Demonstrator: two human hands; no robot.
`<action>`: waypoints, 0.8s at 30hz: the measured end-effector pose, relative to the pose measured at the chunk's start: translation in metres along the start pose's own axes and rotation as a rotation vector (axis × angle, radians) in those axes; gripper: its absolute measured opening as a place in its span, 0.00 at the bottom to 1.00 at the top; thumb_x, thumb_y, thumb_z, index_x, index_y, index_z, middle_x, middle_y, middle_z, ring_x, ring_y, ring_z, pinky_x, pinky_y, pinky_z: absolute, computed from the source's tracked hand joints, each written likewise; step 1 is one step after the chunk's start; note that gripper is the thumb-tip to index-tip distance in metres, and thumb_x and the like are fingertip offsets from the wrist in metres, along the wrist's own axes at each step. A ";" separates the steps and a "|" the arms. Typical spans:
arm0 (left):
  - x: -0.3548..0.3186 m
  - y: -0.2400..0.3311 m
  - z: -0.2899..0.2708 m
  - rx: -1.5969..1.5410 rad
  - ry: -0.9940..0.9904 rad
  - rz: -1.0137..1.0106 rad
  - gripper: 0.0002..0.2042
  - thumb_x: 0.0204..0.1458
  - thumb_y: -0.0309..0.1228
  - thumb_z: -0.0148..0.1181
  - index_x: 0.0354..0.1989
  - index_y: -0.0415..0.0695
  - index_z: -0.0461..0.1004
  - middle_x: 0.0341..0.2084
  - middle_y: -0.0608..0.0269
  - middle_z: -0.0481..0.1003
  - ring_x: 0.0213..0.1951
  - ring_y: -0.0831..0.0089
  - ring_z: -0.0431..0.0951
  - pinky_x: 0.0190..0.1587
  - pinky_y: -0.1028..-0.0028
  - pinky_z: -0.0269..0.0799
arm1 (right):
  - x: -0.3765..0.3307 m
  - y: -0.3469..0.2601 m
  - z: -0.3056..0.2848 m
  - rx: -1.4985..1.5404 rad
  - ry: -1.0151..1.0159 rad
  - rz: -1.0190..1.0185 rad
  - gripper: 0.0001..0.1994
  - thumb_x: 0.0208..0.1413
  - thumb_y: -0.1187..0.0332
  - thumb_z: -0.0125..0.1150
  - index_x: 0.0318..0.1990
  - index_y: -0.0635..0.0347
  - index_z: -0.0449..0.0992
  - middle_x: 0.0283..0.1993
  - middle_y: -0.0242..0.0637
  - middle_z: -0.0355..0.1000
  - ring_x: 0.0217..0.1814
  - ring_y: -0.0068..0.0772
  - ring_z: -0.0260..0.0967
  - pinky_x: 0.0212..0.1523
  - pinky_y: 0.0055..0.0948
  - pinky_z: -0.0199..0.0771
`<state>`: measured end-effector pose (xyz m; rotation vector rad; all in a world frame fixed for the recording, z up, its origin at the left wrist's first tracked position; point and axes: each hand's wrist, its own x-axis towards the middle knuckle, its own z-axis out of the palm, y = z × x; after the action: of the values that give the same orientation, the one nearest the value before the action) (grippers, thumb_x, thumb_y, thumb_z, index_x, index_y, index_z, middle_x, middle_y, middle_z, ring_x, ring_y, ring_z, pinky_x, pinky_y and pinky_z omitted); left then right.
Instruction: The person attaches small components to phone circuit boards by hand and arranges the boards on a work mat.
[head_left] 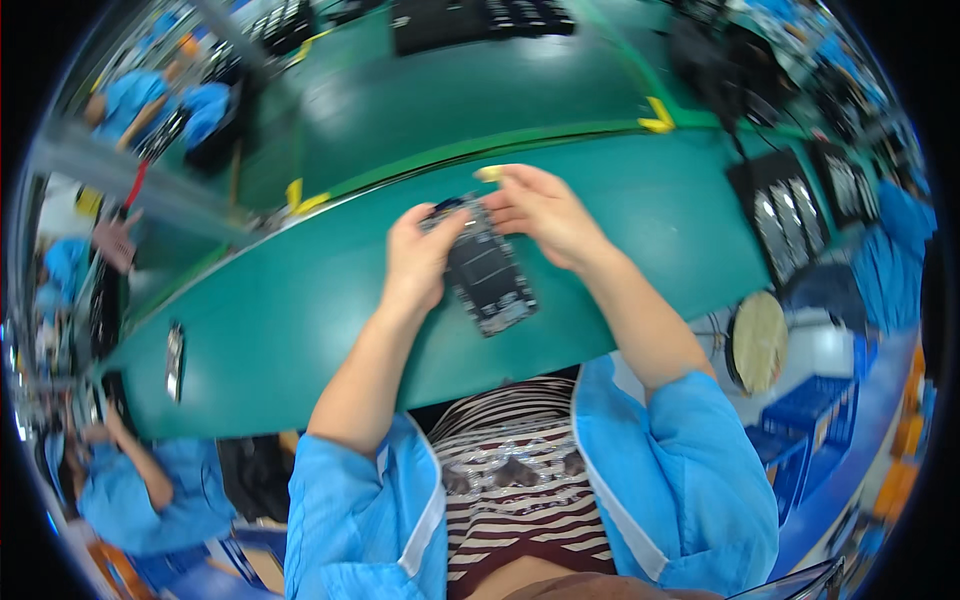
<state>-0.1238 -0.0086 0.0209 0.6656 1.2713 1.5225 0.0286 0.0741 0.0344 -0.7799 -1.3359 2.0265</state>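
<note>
My left hand (415, 260) grips an opened smartphone (487, 268) by its upper left side, with the thumb across its top end. The phone is a dark slab with its inner parts exposed, tilted above the green table. At its upper right edge is my right hand (545, 215), fingers bent together and the lower ones close against the phone. A small yellow piece (488, 174) shows at the uppermost fingertip of that hand. Blur hides whether it is a fingertip cover or something pinched.
On the green table (640, 230), a slim phone-like part (175, 360) lies at the left. A black tray (780, 215) with shiny pieces stands at the right. Yellow corner marks (657, 116) line the far edge. A round stool (758, 342) and blue crates (808, 415) are at right; co-workers sit nearby.
</note>
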 end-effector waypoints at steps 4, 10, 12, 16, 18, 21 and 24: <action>0.001 0.002 0.000 -0.054 -0.018 -0.018 0.07 0.48 0.25 0.62 0.31 0.38 0.70 0.26 0.62 0.75 0.26 0.80 0.74 0.28 0.80 0.71 | 0.003 0.007 -0.001 -0.090 -0.034 -0.032 0.14 0.61 0.65 0.46 0.50 0.61 0.68 0.36 0.34 0.71 0.37 0.20 0.69 0.37 0.21 0.70; 0.000 0.005 -0.003 -0.035 -0.026 -0.020 0.07 0.48 0.26 0.62 0.32 0.39 0.70 0.26 0.63 0.75 0.27 0.80 0.73 0.30 0.79 0.70 | 0.010 0.007 0.004 -0.084 -0.054 -0.045 0.10 0.59 0.65 0.51 0.39 0.62 0.73 0.32 0.29 0.72 0.32 0.16 0.66 0.34 0.19 0.66; 0.000 0.005 0.000 -0.036 -0.035 -0.017 0.07 0.47 0.25 0.62 0.31 0.39 0.70 0.25 0.63 0.75 0.25 0.80 0.74 0.28 0.80 0.71 | 0.011 0.008 0.000 -0.088 -0.023 -0.065 0.09 0.57 0.64 0.54 0.36 0.62 0.74 0.30 0.29 0.71 0.31 0.16 0.65 0.32 0.18 0.66; -0.001 0.001 0.004 -0.009 -0.118 -0.027 0.07 0.47 0.25 0.62 0.31 0.39 0.71 0.26 0.64 0.74 0.27 0.79 0.74 0.30 0.80 0.70 | 0.007 0.005 -0.004 -0.239 0.101 -0.108 0.09 0.52 0.66 0.60 0.30 0.63 0.75 0.25 0.28 0.71 0.26 0.15 0.64 0.27 0.18 0.65; -0.001 -0.002 -0.003 0.004 -0.107 -0.017 0.07 0.47 0.26 0.61 0.32 0.38 0.71 0.26 0.64 0.74 0.29 0.78 0.74 0.31 0.79 0.69 | 0.012 0.008 0.006 -0.332 0.107 -0.094 0.08 0.51 0.67 0.61 0.29 0.64 0.76 0.25 0.28 0.71 0.27 0.16 0.65 0.29 0.19 0.67; -0.002 -0.002 -0.004 -0.001 -0.036 -0.051 0.08 0.48 0.25 0.61 0.35 0.38 0.71 0.28 0.63 0.74 0.29 0.77 0.74 0.32 0.78 0.70 | 0.021 0.024 0.000 -0.357 0.076 -0.178 0.09 0.52 0.67 0.60 0.30 0.66 0.75 0.24 0.30 0.72 0.26 0.16 0.66 0.28 0.20 0.68; 0.002 -0.006 -0.011 -0.026 -0.034 -0.061 0.07 0.49 0.26 0.60 0.35 0.39 0.70 0.29 0.64 0.75 0.29 0.78 0.74 0.33 0.79 0.70 | 0.014 0.027 -0.001 -0.506 0.123 -0.277 0.13 0.56 0.64 0.55 0.41 0.67 0.72 0.32 0.38 0.73 0.33 0.24 0.69 0.34 0.25 0.70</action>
<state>-0.1319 -0.0110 0.0118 0.6275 1.2333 1.4695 0.0165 0.0762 0.0063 -0.8603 -1.7990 1.4185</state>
